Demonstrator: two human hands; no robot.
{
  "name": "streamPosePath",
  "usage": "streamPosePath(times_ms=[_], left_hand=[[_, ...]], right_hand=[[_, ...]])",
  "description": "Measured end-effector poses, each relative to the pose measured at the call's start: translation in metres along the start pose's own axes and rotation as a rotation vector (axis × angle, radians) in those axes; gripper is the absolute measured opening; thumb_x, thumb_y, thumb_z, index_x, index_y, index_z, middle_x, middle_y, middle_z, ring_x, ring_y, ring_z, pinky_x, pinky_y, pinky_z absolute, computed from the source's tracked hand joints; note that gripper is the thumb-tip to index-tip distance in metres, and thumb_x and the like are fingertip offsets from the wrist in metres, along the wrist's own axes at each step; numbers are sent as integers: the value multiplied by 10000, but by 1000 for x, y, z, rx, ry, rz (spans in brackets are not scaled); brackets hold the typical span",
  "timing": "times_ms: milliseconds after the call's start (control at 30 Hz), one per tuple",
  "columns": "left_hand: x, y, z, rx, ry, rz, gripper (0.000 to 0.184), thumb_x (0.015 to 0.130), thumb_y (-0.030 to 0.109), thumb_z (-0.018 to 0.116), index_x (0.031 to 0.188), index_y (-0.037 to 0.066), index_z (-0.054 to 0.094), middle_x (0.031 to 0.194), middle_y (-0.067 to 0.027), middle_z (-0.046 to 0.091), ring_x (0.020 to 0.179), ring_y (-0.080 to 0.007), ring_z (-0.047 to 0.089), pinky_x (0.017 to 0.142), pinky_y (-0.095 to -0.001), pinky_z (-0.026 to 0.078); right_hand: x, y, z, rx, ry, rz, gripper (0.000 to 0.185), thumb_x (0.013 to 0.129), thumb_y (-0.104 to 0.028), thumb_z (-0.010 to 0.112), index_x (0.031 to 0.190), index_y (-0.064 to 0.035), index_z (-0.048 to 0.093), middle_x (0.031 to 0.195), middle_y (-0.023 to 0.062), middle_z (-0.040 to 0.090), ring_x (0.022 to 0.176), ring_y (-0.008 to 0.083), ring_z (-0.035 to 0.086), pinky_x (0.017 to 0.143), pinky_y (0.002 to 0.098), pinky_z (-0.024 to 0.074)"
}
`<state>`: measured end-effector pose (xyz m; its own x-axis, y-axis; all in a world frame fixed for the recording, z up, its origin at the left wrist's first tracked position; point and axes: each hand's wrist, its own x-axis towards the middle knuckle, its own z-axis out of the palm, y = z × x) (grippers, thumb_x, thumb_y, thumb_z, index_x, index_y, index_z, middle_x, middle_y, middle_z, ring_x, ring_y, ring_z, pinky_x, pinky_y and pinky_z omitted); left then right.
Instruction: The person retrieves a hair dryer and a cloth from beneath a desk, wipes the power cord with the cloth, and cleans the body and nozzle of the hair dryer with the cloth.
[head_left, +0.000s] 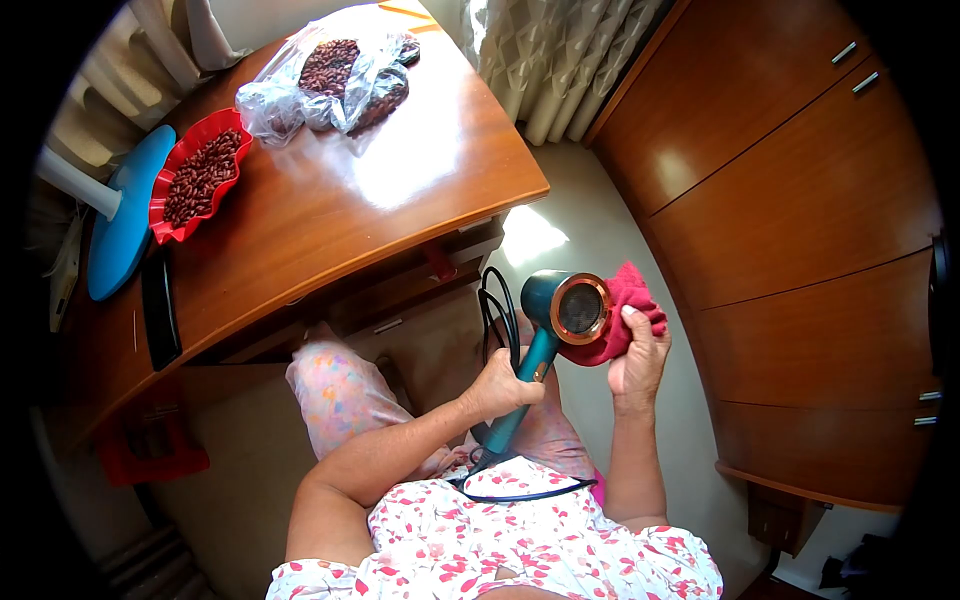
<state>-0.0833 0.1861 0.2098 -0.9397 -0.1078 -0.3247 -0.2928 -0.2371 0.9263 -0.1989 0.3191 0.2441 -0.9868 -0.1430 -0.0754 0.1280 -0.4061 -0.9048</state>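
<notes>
My left hand (505,385) is wrapped round the handle of a teal hair dryer (540,350), held over my lap. The dryer's copper-rimmed round grille (580,308) faces up toward me. A black power cord (490,310) loops beside the handle and runs on across my lap. In my right hand (640,360) a crumpled dark red cloth (630,300) is pinched, thumb on top. The cloth lies against the right side of the dryer's head and is partly hidden behind it.
A wooden desk (330,220) bears a red wavy-rimmed bowl (240,170) of dark red beans, clear plastic bags (270,105) with more beans, a black phone-like slab (159,310) and a blue round base (112,245). Wooden cabinets (800,210) stand at right, curtains (550,70) at the back.
</notes>
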Motion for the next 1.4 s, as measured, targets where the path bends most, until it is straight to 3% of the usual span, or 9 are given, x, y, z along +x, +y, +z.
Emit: streamPosePath(times_ms=[567, 633, 767, 833, 1033, 1133, 1200, 1333, 1400], left_hand=[[5, -9, -1, -117, -132, -12, 214, 561, 134, 629, 686, 12, 506, 584, -44, 527, 518, -119, 532, 515, -260, 458], [5, -11, -1, -103, -130, -12, 209, 563, 133, 628, 682, 13, 504, 581, -43, 525, 514, -119, 530, 512, -260, 457], [3, -7, 1, -47, -89, 5, 193, 567, 131, 624, 647, 14, 493, 560, -27, 498, 509, -104, 503, 500, -255, 433], [1, -3, 1, -6, -66, 10, 190, 566, 129, 624, 631, 15, 487, 554, -21, 488, 505, -98, 490, 493, -253, 420], [0, -6, 2, 2, -30, 7, 198, 559, 127, 635, 597, 23, 470, 534, -11, 458, 496, -92, 454, 476, -253, 389], [-1, -2, 3, 14, -13, -6, 202, 558, 132, 642, 598, 23, 478, 534, -9, 459, 499, -93, 458, 478, -253, 391], [-1, -4, 4, -3, -19, -13, 204, 556, 137, 647, 597, 21, 484, 540, -11, 468, 499, -94, 464, 480, -255, 392], [-1, -1, 4, 4, -30, -23, 204, 558, 141, 647, 599, 20, 488, 545, -12, 477, 503, -96, 473, 486, -255, 396], [-1, 0, 4, -24, -21, -34, 207, 558, 138, 646, 599, 22, 480, 547, -8, 465, 509, -93, 462, 491, -256, 393]], right_hand=[[-18, -17, 8, 139, -87, 77, 208, 814, -23, 627, 1016, -53, 591, 970, 41, 615, 907, 162, 580, 850, 312, 483], [-20, -13, 8, 72, -138, 36, 198, 801, 0, 636, 993, -40, 609, 967, 45, 620, 863, 146, 579, 801, 299, 484], [-25, -7, 20, -465, -303, -192, 187, 720, 61, 666, 880, -22, 617, 1229, 144, 483, 1037, 182, 525, 877, 282, 445], [-20, -6, 18, -498, -324, -217, 172, 701, 79, 661, 830, -9, 589, 1261, 167, 450, 1042, 197, 526, 879, 287, 447], [-17, -11, 16, -630, -320, -185, 156, 683, 88, 627, 790, -3, 558, 1189, 174, 512, 964, 213, 575, 792, 282, 490], [-17, -12, 16, -698, -282, -281, 150, 727, 79, 610, 766, -27, 512, 1049, 95, 576, 889, 118, 540, 757, 242, 468], [-17, -12, 12, -928, -188, -309, 149, 743, 55, 632, 783, -32, 519, 811, 34, 577, 759, 84, 507, 663, 222, 443], [-10, -4, 8, -889, -123, -420, 136, 768, 7, 663, 784, -33, 534, 687, -17, 513, 687, 62, 457, 610, 209, 406], [-5, -5, 5, -613, -83, -254, 117, 775, -30, 676, 840, -6, 582, 768, 7, 614, 703, 91, 557, 637, 239, 459]])
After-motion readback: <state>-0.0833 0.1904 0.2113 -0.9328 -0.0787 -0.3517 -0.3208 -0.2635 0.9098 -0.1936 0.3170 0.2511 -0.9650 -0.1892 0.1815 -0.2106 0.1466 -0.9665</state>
